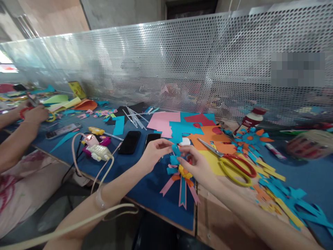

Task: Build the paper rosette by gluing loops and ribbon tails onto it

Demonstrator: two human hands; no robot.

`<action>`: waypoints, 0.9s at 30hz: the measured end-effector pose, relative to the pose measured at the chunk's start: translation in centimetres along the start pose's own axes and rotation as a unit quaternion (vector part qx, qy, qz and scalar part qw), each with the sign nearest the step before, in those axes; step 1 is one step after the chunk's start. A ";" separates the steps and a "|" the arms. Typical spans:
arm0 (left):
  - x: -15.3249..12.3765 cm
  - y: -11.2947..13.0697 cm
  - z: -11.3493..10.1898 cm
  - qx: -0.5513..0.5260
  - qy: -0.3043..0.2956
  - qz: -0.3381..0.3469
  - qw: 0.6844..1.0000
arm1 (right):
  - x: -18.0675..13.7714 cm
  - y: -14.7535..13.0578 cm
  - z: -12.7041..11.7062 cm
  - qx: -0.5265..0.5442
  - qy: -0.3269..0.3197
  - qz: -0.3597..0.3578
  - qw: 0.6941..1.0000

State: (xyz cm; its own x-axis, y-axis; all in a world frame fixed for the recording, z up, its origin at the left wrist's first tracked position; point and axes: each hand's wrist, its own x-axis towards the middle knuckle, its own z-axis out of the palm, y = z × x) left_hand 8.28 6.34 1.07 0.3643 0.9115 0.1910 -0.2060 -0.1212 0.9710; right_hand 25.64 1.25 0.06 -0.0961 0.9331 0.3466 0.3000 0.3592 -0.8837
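My left hand pinches a curled blue paper strip between thumb and fingertips. From the other side, my right hand has its fingers closed on the same strip. Just below lies a paper rosette with a yellow and orange centre, blue loops at its left and notched pink and blue tails spread toward the table edge. My right fingers partly cover it. Right of my hands, scissors with red and yellow handles rest on coloured paper, blades slightly apart.
Pink paper, orange paper and a finished-looking blue paper flower lie around. A dark phone, charger with cables, bottle and jar stand or lie nearby. At left, another person's hands hold scissors. A perforated metal panel runs behind.
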 end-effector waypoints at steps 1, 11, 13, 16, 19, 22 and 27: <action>0.0 0.1 -0.1 -0.009 -0.019 0.011 1.000 | 0.0 -0.3 -0.3 -0.040 0.000 -0.029 0.999; 3.9 1.7 4.0 0.033 -0.146 0.048 0.988 | -3.6 0.3 -4.4 -0.276 0.025 -0.111 0.954; 5.1 0.7 5.3 0.017 -0.155 0.023 0.987 | -4.7 1.4 -4.5 -0.299 0.026 -0.117 0.947; 6.0 -1.3 6.2 -0.009 -0.149 0.007 0.989 | -5.8 2.8 -4.6 -0.332 0.037 -0.140 0.932; 5.7 -2.9 5.7 -0.014 -0.135 0.004 0.991 | -6.2 3.3 -4.9 -0.366 0.038 -0.169 0.914; 5.2 -3.8 4.8 -0.015 -0.121 -0.001 0.993 | -6.5 3.1 -4.9 -0.388 0.019 -0.209 0.897; 5.0 -4.3 4.7 -0.004 -0.122 -0.004 0.993 | -6.8 3.3 -4.4 -0.387 0.017 -0.236 0.891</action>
State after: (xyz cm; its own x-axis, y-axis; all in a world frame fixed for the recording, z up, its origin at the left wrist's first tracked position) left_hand 15.22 9.55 -1.53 0.5741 0.7903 0.2140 -0.2093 -0.1111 0.9715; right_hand 31.45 -3.95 -3.80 -0.3602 0.6765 0.6423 0.8004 0.5778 -0.1598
